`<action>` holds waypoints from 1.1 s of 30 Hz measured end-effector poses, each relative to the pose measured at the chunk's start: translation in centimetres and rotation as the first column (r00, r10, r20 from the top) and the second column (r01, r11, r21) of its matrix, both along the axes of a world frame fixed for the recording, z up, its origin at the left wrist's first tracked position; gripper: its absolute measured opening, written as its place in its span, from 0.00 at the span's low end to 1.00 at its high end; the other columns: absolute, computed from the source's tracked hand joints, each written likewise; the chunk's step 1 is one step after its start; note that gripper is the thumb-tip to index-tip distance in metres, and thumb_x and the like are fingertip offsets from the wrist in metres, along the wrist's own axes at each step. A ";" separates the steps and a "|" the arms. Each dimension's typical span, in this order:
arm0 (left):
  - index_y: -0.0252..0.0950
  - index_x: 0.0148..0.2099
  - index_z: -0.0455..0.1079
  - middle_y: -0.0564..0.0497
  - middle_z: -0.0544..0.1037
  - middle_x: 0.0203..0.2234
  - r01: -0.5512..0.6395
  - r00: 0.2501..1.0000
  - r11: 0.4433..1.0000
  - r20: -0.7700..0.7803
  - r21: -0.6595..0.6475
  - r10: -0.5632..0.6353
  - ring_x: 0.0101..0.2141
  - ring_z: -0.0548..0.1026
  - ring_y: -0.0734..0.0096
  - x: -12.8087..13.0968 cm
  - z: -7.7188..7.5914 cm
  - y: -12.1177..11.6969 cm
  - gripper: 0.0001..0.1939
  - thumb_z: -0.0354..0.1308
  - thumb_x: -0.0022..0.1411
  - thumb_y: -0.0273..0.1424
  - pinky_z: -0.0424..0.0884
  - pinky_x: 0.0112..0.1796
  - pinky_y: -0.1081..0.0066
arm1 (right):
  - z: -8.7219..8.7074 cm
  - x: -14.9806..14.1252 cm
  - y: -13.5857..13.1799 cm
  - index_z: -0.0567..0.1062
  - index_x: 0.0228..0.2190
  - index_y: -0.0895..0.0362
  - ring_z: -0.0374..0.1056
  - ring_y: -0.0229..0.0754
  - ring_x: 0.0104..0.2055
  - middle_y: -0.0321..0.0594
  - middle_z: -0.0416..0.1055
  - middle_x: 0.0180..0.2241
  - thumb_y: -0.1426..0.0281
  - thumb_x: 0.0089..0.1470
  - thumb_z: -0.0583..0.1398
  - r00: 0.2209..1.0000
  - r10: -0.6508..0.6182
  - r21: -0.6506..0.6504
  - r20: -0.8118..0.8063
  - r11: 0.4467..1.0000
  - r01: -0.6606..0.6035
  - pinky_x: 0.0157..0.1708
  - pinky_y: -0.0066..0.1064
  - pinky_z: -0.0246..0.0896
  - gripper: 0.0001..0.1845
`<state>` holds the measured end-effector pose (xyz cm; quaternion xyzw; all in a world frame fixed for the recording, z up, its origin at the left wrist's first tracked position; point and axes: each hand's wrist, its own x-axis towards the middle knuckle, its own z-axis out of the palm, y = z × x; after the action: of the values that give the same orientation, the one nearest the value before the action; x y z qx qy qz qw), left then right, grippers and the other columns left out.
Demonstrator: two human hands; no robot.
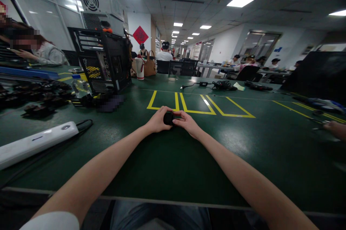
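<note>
A small, dark, blocky part (168, 118) is held just over the green table (173, 165), in front of the yellow tape outlines. My left hand (157, 120) wraps round its left side, thumb below and fingers above. From the right, my right hand (187, 122) grips the same part with thumb and fingertips. The fingers cover much of it, so its exact kind cannot be made out. Both forearms reach forward from the table's near edge.
To the left lie a white power strip (40, 141), several black parts (38, 109) and a bottle (80, 86). An open computer case (104, 61) stands behind them. Cables (224, 85) lie at the back. Another person's hand (335, 129) is at the right edge.
</note>
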<state>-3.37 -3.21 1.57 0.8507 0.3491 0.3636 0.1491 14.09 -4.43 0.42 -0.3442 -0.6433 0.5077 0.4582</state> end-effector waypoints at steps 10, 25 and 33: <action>0.39 0.45 0.57 0.50 0.63 0.39 -0.006 1.000 1.000 -0.015 0.005 0.006 0.40 0.66 0.64 -0.1 -0.1 0.1 0.28 0.62 0.40 0.29 0.65 0.40 0.62 | -0.2 -0.3 0.0 0.66 0.36 0.54 0.65 0.38 0.37 0.39 0.63 0.41 0.65 0.41 0.61 0.999 -0.051 -0.020 0.007 0.998 0.051 0.41 0.39 0.61 0.17; 0.38 0.46 0.57 0.50 0.63 0.39 0.007 1.000 1.000 -0.017 0.029 -0.007 0.40 0.66 0.65 -0.2 -0.2 0.2 0.28 0.61 0.41 0.29 0.65 0.40 0.64 | -0.4 -0.3 0.2 0.65 0.35 0.54 0.64 0.38 0.40 0.37 0.63 0.40 0.67 0.43 0.60 0.999 -0.037 0.033 0.010 0.999 0.037 0.44 0.39 0.59 0.15; 0.38 0.46 0.57 0.50 0.63 0.39 0.018 1.000 0.999 -0.021 0.037 -0.017 0.40 0.65 0.65 -0.2 -0.2 0.2 0.27 0.61 0.41 0.30 0.64 0.40 0.65 | -0.5 -0.1 0.5 0.66 0.40 0.54 0.64 0.40 0.42 0.40 0.63 0.43 0.68 0.42 0.60 0.999 -0.032 -0.021 0.026 0.999 0.033 0.46 0.42 0.57 0.20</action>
<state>-3.54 -3.00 1.37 0.8600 0.3364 0.3599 0.1330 13.96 -3.94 -0.08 -0.3659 -0.6378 0.5028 0.4544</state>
